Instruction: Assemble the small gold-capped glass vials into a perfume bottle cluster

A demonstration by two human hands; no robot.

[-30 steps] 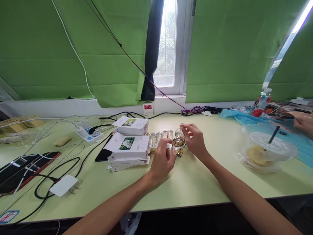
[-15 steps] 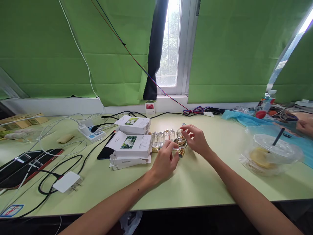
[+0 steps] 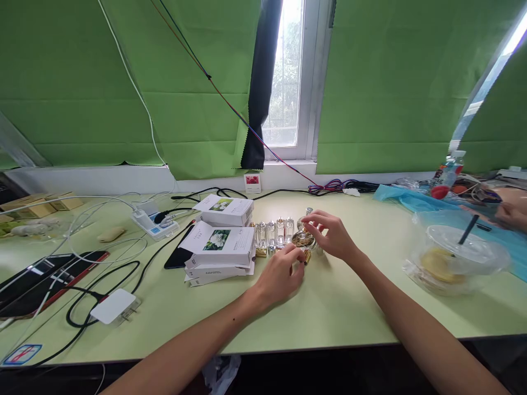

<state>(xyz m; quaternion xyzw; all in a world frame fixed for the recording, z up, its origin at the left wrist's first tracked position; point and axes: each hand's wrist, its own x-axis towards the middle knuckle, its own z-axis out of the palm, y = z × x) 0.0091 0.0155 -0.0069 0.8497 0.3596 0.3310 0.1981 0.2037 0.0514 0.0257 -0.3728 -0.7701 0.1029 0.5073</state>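
My left hand (image 3: 280, 275) is low over the table with curled fingers. A small gold cap (image 3: 307, 255) shows at its fingertips, partly covered by them. Just beyond is a round clear dish (image 3: 303, 240) with small gold pieces in it. My right hand (image 3: 332, 237) reaches over the dish's right edge, thumb and forefinger pinched together; whatever they hold is too small to make out. Small clear glass bottles (image 3: 272, 232) stand in a row left of the dish. Beside the boxes lies another gold piece (image 3: 261, 253).
White flower-printed boxes (image 3: 224, 241) are stacked left of the bottles. A black phone (image 3: 178, 255) lies partly under them. Cables and a white charger (image 3: 115, 306) spread to the left. On the right stands a lidded plastic cup (image 3: 453, 255); another person's hand (image 3: 513, 215) is beyond it.
My left fingers have shifted slightly right and now cover more of the gold cap, which has turned a little. My right hand has barely moved, its fingertips dipping slightly.
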